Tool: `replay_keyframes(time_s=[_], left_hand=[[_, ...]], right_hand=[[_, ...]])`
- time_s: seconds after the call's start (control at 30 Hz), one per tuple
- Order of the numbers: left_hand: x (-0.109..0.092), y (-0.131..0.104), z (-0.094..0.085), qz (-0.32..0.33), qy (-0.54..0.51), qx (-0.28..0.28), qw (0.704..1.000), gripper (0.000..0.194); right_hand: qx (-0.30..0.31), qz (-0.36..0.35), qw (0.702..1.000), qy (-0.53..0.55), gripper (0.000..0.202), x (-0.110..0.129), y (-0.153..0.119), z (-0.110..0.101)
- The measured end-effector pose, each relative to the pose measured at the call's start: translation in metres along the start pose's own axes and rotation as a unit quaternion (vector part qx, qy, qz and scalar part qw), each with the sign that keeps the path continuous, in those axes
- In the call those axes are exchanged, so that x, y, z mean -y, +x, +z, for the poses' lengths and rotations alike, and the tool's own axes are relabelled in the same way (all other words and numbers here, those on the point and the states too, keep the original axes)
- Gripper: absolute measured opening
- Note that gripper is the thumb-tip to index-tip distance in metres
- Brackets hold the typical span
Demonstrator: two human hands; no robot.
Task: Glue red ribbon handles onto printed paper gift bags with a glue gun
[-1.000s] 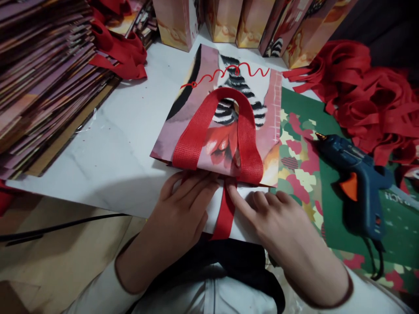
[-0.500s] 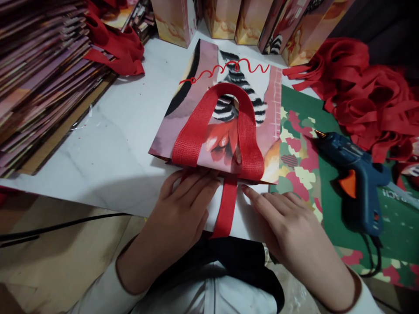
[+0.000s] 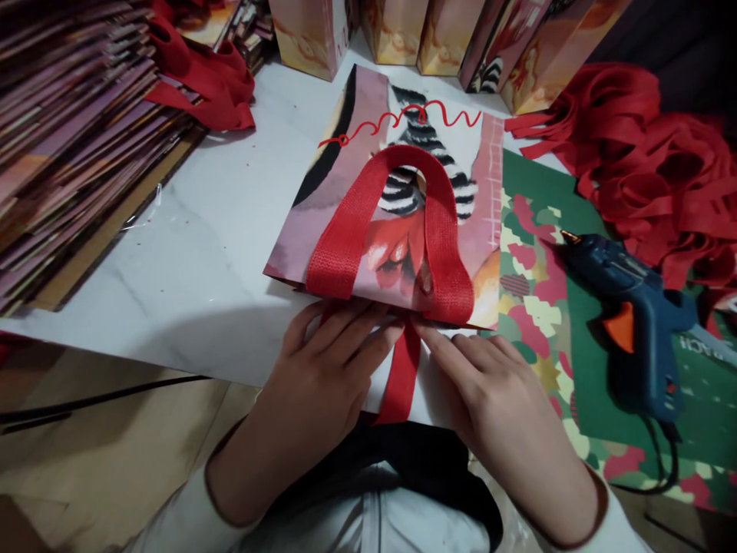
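Observation:
A printed paper bag (image 3: 339,184) lies flat on the table, its open edge toward me, with a red fabric handle (image 3: 446,230) arched over it. A red ribbon (image 3: 398,376) comes out at that edge and hangs down between my hands. My left hand (image 3: 328,376) is at the edge, left of the ribbon, its fingertips partly under the bag. My right hand (image 3: 495,392) lies to the right, its index fingertip touching the ribbon's top by the edge. Whether either hand pinches anything is hidden at the fingertips.
A blue glue gun (image 3: 633,307) lies on a green patterned sheet (image 3: 593,392) at the right. Behind it is a heap of red ribbons (image 3: 645,169). Stacked flat bags (image 3: 74,161) fill the left; upright bags (image 3: 391,34) stand at the back of the white table (image 3: 196,230).
My right hand has moved left and inward, its index fingertip now at the ribbon. My left fingertips have shifted slightly right toward it. The view has shifted a little.

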State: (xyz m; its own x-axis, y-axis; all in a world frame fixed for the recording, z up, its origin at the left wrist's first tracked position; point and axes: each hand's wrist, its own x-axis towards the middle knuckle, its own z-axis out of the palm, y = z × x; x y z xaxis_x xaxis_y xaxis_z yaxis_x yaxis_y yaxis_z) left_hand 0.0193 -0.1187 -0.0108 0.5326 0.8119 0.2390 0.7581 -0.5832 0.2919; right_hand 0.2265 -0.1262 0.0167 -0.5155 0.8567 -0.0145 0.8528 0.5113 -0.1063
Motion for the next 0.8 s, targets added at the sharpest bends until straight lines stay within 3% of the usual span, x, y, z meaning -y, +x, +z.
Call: replay_keyframes(time_s=[0.4, 0.53, 0.6, 0.67, 0.73, 0.8], left_hand=[[0.0, 0.002, 0.0, -0.018, -0.032, -0.02, 0.999, 0.043], [0.007, -0.001, -0.013, -0.065, -0.173, -0.013, 0.983, 0.045], [0.012, -0.005, -0.02, -0.12, -0.282, -0.069, 0.949, 0.042], [0.017, -0.011, -0.024, -0.154, -0.335, -0.183, 0.911, 0.034], [0.024, -0.017, -0.025, -0.176, -0.306, -0.279, 0.893, 0.023], [0.029, -0.022, -0.026, -0.213, -0.243, -0.299, 0.898, 0.016]], right_hand=[[0.005, -0.003, 0.991, -0.132, 0.054, 0.02, 0.007, 0.001], [0.005, -0.016, 0.992, -0.126, 0.052, 0.015, 0.007, 0.0], [-0.002, -0.026, 0.995, -0.095, 0.05, 0.007, 0.004, -0.001], [-0.027, -0.019, 0.997, -0.073, 0.041, 0.0, 0.0, -0.004], [-0.055, -0.005, 0.996, -0.073, 0.031, -0.007, -0.003, -0.008], [-0.072, -0.003, 0.995, -0.069, 0.025, -0.009, -0.006, -0.013]])
